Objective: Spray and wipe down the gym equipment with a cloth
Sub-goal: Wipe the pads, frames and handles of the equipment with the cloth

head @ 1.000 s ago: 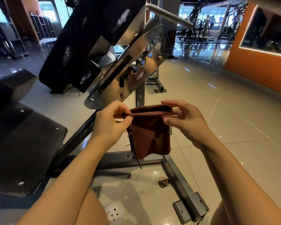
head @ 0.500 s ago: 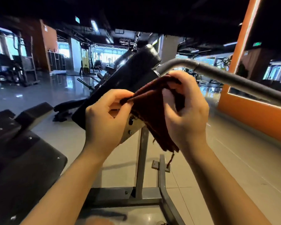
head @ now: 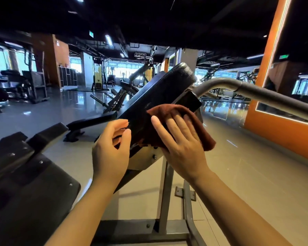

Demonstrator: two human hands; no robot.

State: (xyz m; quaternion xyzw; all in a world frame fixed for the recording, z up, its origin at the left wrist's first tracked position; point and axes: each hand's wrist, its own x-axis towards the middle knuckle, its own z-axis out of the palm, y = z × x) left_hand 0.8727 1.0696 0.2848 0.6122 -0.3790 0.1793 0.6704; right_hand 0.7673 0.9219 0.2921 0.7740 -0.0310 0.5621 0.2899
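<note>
While the right hand (head: 183, 146) presses flat, fingers straight, on the folded dark-brown terry cloth (head: 181, 125) against the tilted black vinyl pad (head: 160, 96), the left hand (head: 112, 148) hangs loosely curled just beside the pad's edge, holding nothing. With no pinch on it, the cloth could slide off the slope. No readable writing shows.

Orange wall (head: 281, 110) stood at right of frame, glossy tiled floor (head: 247, 174) lay below, distant weight machines (head: 34, 82) stood upper left, ceiling lights (head: 108, 39) glowed above.
</note>
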